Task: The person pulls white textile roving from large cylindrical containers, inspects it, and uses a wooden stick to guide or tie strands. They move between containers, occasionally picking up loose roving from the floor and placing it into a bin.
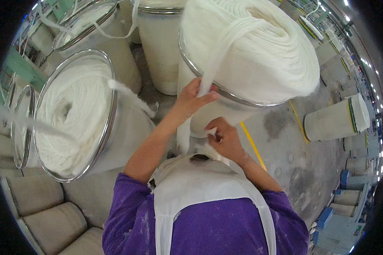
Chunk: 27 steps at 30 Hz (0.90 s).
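A thick white sliver strand [213, 63] runs down from the coiled fibre [281, 51] heaped above the rim of a large can [191, 63] in front of me. My left hand [191, 102] is closed around this strand by the can's metal rim, and its loose end [183, 136] hangs below. Lower and to the right, my right hand [226, 138] has its fingers curled in a pinch, with a small white tuft of fibre [211, 131] at the fingertips. The two hands are apart, just beyond my white apron [200, 180].
At left stands another can of coiled sliver [72, 114], with a torn strand end [134, 97] over its rim. More cans [159, 46] stand behind. Lower left are several beige cans [51, 225]. A yellow line [253, 146] crosses the floor; a tilted-looking can [334, 119] is at right.
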{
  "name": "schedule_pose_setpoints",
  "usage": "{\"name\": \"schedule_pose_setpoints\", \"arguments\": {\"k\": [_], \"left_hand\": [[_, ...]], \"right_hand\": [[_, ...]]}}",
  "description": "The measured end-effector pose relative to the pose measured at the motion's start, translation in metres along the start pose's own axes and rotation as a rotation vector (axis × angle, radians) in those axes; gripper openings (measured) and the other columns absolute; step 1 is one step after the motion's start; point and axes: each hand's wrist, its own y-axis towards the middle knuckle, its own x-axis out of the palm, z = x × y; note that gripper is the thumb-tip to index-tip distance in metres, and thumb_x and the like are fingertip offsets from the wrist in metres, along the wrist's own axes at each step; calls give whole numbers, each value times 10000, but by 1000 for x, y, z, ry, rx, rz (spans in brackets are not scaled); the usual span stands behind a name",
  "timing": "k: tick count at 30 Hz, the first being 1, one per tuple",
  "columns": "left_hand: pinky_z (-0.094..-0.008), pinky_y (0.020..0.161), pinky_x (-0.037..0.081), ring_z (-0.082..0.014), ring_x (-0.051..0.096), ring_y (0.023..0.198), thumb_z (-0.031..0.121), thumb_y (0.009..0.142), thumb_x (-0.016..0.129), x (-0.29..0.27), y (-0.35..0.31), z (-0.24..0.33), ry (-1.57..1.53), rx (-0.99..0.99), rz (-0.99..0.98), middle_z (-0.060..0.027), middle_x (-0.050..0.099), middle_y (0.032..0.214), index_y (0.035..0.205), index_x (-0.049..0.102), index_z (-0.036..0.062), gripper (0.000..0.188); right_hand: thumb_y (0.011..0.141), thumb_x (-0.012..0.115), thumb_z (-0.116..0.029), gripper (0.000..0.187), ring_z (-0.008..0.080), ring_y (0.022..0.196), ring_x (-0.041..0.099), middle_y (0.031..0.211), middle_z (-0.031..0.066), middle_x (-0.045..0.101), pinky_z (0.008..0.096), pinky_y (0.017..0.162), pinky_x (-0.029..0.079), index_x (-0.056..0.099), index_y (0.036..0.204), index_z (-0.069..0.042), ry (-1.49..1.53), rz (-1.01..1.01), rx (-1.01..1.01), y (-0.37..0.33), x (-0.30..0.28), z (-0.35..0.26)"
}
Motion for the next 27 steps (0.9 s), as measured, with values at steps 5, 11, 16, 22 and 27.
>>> {"name": "schedule_pose_setpoints", "arguments": {"k": [5,11,16,22,27], "left_hand": [[-248,661,416,-75,516,702,292,965,491,40,-18,12,-212,-193,-135,3,561,747,1111,573,23,317],[-269,597,399,-109,420,567,350,997,389,44,-39,27,-344,-32,-41,13,411,581,936,565,15,383],[-284,604,418,-113,405,536,336,1003,377,30,-47,21,-245,-8,118,4,407,560,877,531,28,367],[-290,740,447,-131,514,740,300,970,445,-28,-78,-29,292,-77,380,-44,558,777,964,553,15,304],[-367,1077,254,-250,373,1267,297,952,495,-130,-107,-87,666,-256,939,-143,366,1395,1368,341,10,529]], "right_hand": [[735,772,-101,417,64,605,459,809,12,540,225,533,387,527,1065,-24,442,163,172,11,-6,19],[791,744,-208,239,45,605,477,641,-57,535,223,530,389,581,696,-60,336,-268,485,12,6,19],[826,693,-307,307,93,601,514,598,4,560,249,541,411,628,688,-40,369,-317,399,1,2,40],[822,590,-482,447,337,650,570,706,185,612,443,651,465,660,765,-45,-248,-627,328,-34,-6,119],[890,525,-303,313,141,604,542,770,68,657,301,586,477,689,930,-40,-5,-724,376,-94,1,182]]}}
